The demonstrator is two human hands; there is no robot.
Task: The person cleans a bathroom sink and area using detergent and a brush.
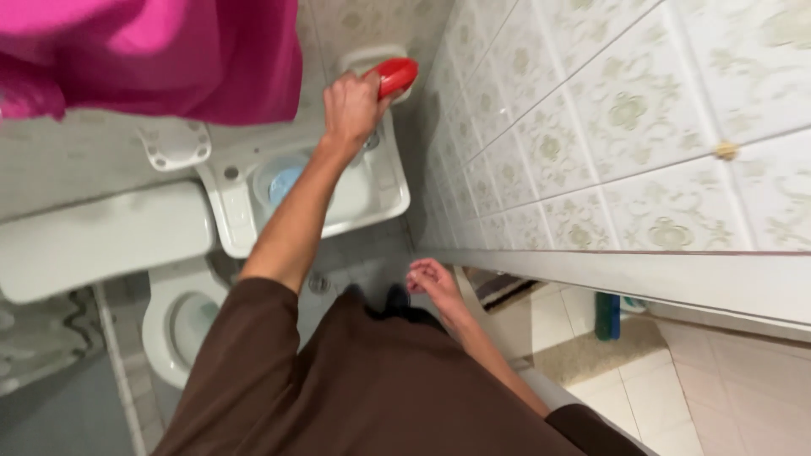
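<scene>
My left hand [351, 105] is stretched out over the white sink [384, 198] and is closed on a red plastic object [397, 74], rounded like a brush head or scoop. The red object sits against a white holder [365, 56] on the tiled back wall. My right hand [431, 280] hangs lower, near the corner of the tiled wall, with its fingers loosely curled and nothing in them. Brown sleeves cover both of my upper arms.
A blue thing [285, 181] lies in the sink basin. The toilet bowl [182, 325] and its white cistern lid [101, 241] are to the left. Pink cloth [160, 51] hangs at the top left. The patterned tiled wall [625, 127] fills the right, with a blue-green bottle [606, 314] on the floor below.
</scene>
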